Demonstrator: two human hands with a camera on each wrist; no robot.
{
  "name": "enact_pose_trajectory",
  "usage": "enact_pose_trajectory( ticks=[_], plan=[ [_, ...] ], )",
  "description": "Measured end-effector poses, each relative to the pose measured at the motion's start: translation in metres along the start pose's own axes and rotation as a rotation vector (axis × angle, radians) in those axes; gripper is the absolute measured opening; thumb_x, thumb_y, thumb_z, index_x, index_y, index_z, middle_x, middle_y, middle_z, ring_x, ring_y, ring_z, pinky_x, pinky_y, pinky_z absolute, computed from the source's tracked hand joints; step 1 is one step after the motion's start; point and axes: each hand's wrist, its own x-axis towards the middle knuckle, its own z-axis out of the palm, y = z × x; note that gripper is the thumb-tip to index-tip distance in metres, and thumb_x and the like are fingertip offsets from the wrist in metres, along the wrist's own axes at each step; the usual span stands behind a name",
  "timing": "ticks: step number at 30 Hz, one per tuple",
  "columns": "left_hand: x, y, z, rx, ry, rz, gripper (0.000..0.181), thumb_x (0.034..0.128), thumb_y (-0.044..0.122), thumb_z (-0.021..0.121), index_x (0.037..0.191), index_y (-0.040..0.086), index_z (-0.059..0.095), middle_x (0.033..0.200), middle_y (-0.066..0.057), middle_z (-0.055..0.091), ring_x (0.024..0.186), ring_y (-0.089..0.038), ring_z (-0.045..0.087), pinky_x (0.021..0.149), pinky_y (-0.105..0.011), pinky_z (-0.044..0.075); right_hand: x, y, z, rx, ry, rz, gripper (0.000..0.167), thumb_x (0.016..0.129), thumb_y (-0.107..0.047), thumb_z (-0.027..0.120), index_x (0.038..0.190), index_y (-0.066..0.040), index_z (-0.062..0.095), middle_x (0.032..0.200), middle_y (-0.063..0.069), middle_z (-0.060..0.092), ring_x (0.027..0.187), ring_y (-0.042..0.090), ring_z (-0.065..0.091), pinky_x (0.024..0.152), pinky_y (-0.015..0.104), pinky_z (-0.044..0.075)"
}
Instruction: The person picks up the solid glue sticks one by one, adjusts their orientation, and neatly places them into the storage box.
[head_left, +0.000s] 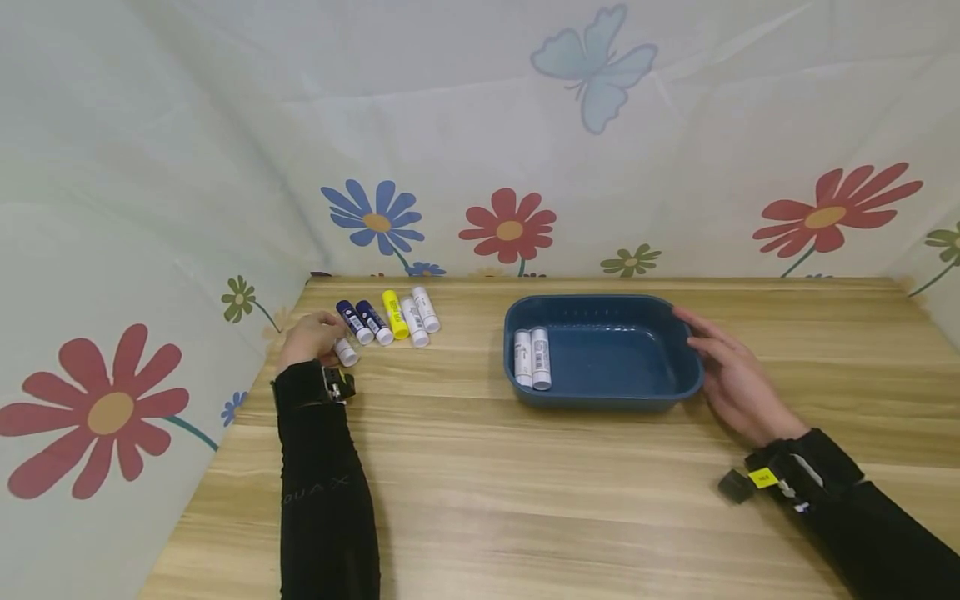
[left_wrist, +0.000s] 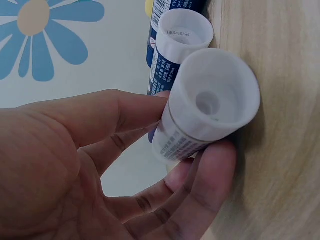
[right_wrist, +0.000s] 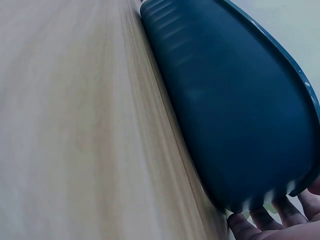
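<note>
"How did you have hold of it?"

"My left fingers [left_wrist: 125, 107] were pinching a white glue stick [left_wrist: 220, 90] from opposite sides, its hollow base end turned towards my wrist. It was at the left end of the row on the worktop [head_left: 465, 483], just beside the nearer blue stick [head_left: 354, 322]. I couldn't tell whether it was clear of the wood."

"What needed care there?"

"That neighbour, I reckoned. A straight lift looked wiser than a sideways drag, which could have rolled the blue stick against the other blue stick [head_left: 373, 322] and on into the yellow stick [head_left: 394, 314]. A round barrel also called for an even, light pinch; gripped off-centre, it might have swivelled."

"And your right fingers?"

"My right fingers [head_left: 708, 327] were long and loosely spread, touching the right end of the blue tray [head_left: 607, 367]. Whether the thumb hooked over the rim, I couldn't tell. Gentle pressure seemed enough; a hard push might have slid the tray."

"Anything inside?"

"Two white sticks [head_left: 541, 358], side by side along the left end. A jolt could have rolled them, so a quiet right hand was worth having."
</note>
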Motion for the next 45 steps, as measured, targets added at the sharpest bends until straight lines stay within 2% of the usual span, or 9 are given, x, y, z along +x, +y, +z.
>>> enact_pose_trajectory(
  ticks=[5,9,15,18,22,27,32,37,45],
  plan=[
    [0.002,0.000,0.001,-0.006,0.012,-0.022,0.033,0.1079,0.021,0.054,0.133,0.000,0.058,0.109,-0.016,0.057,0.070,-0.015,0.061,0.060,-0.024,0.053,-0.002,-0.001,0.000,0.006,0.005,-0.004,0.049,0.112,-0.008,0.044,0.160,-0.015,0.042,0.166,-0.001,0.024,0.132,0.002,0.047,0.097,0.017,0.049],
    [0.000,0.001,0.001,0.026,-0.022,-0.021,0.032,0.1030,0.021,0.062,0.129,0.002,0.058,0.110,-0.015,0.058,0.073,-0.019,0.061,0.063,-0.026,0.051,-0.003,-0.001,0.000,0.004,0.012,-0.003,0.049,0.112,-0.008,0.044,0.160,-0.015,0.042,0.166,0.000,0.024,0.130,0.002,0.050,0.097,0.017,0.049],
    [-0.001,0.003,0.000,0.002,-0.076,-0.031,0.037,0.1006,0.016,0.065,0.133,0.002,0.055,0.117,-0.018,0.055,0.081,-0.022,0.060,0.067,-0.027,0.053,-0.004,-0.001,-0.001,-0.022,0.024,0.012,0.051,0.112,-0.010,0.045,0.163,-0.014,0.037,0.169,0.000,0.019,0.134,0.001,0.044,0.099,0.016,0.048],
    [0.001,0.003,0.000,-0.022,-0.078,-0.044,0.038,0.1018,0.014,0.063,0.136,0.001,0.054,0.118,-0.018,0.054,0.078,-0.020,0.060,0.066,-0.025,0.053,-0.005,-0.002,-0.001,-0.037,0.027,0.020,0.052,0.112,-0.011,0.045,0.163,-0.014,0.035,0.170,0.000,0.018,0.135,0.003,0.043,0.100,0.016,0.047],
    [0.000,0.002,-0.002,-0.031,-0.072,-0.025,0.038,0.1014,0.013,0.061,0.136,-0.001,0.053,0.116,-0.017,0.054,0.073,-0.018,0.060,0.064,-0.024,0.054,-0.005,-0.002,-0.001,-0.037,0.028,0.022,0.052,0.112,-0.012,0.045,0.164,-0.014,0.034,0.171,-0.001,0.017,0.137,0.004,0.041,0.101,0.016,0.047],
    [-0.009,0.009,-0.009,-0.063,-0.070,0.008,0.042,0.1015,0.014,0.058,0.139,-0.002,0.049,0.113,-0.018,0.055,0.072,-0.016,0.062,0.064,-0.026,0.057,-0.005,-0.003,0.000,-0.028,0.028,0.025,0.053,0.112,-0.011,0.045,0.164,-0.015,0.034,0.173,-0.003,0.015,0.143,0.002,0.035,0.103,0.014,0.044],
    [-0.014,0.020,-0.014,-0.054,-0.050,0.074,0.047,0.1028,0.015,0.056,0.145,-0.001,0.046,0.122,-0.023,0.056,0.080,-0.019,0.064,0.077,-0.033,0.060,-0.002,-0.003,0.000,-0.019,0.026,0.023,0.053,0.112,-0.010,0.045,0.163,-0.015,0.034,0.173,-0.003,0.015,0.141,0.002,0.037,0.103,0.014,0.044],
    [-0.021,0.036,-0.010,-0.036,-0.062,0.145,0.047,0.1031,0.016,0.058,0.146,0.001,0.048,0.127,-0.023,0.057,0.090,-0.023,0.064,0.093,-0.042,0.059,-0.001,-0.004,0.001,-0.036,0.027,0.028,0.054,0.112,-0.012,0.045,0.164,-0.013,0.032,0.173,-0.002,0.016,0.140,0.003,0.038,0.102,0.014,0.044],
    [-0.034,0.078,0.021,-0.016,-0.175,0.324,0.041,0.1041,0.014,0.059,0.142,0.000,0.052,0.112,-0.018,0.059,0.084,-0.022,0.062,0.078,-0.032,0.061,-0.001,-0.004,0.001,-0.056,0.023,0.036,0.055,0.113,-0.013,0.045,0.165,-0.013,0.029,0.173,-0.002,0.014,0.145,0.003,0.033,0.104,0.014,0.044]
  ],
)
